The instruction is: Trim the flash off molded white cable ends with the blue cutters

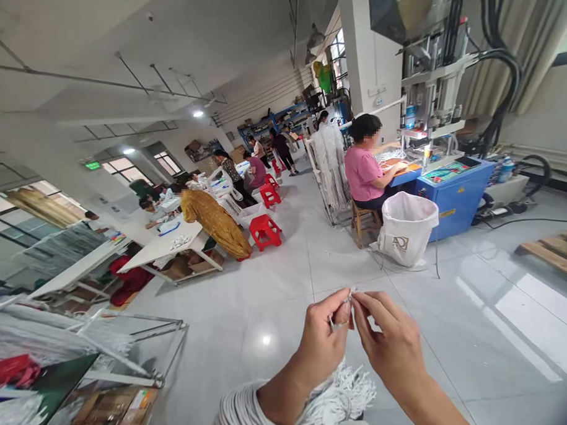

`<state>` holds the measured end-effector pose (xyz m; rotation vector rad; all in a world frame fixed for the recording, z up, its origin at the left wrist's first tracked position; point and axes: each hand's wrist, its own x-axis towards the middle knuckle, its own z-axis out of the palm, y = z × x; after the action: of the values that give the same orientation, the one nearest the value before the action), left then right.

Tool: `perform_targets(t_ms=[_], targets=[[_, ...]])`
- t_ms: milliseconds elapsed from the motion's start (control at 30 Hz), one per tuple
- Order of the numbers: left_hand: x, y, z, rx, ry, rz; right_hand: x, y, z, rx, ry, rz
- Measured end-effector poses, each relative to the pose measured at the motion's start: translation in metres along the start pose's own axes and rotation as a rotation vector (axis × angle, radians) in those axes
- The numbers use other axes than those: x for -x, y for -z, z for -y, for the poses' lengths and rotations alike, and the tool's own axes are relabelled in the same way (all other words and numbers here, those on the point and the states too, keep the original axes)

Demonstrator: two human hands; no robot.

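Note:
My left hand (323, 338) and my right hand (393, 334) meet fingertip to fingertip in front of me, both closed in a pinch. Between the fingertips is a small whitish piece (352, 293), too small and too covered by fingers to make out its kind. Beneath my hands lies a thick bundle of white cords (243, 412), its coiled part below my left wrist. The loose cord ends (356, 388) fan out below and between my hands. A thin ring-like band shows on a finger of my left hand.
At the right, a person in pink sits by a blue machine (456, 197), near a white sack (409, 226). White cords hang on a rack (329, 164). Red stools (265, 232) and a white worktable (163, 252) stand left. A metal-framed cart (167, 351) and cardboard box (113, 408) are nearer.

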<state>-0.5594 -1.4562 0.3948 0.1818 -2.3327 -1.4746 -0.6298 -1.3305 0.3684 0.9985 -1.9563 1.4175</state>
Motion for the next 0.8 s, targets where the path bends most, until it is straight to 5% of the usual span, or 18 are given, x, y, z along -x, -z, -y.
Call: perform_targets(t_ms=[200,600,800], targets=[[-0.092,0.019,0.039,-0.050,-0.093,-0.024,-0.066,-0.057,-0.051,-0.045,-0.048,-0.002],[-0.279,0.090,0.107,0.008,-0.225,0.075,-0.200,-0.185,-0.130,-0.128,-0.160,-0.064],[-0.348,0.100,0.132,0.025,-0.072,0.088,-0.244,-0.217,-0.182,-0.254,-0.246,-0.045]])
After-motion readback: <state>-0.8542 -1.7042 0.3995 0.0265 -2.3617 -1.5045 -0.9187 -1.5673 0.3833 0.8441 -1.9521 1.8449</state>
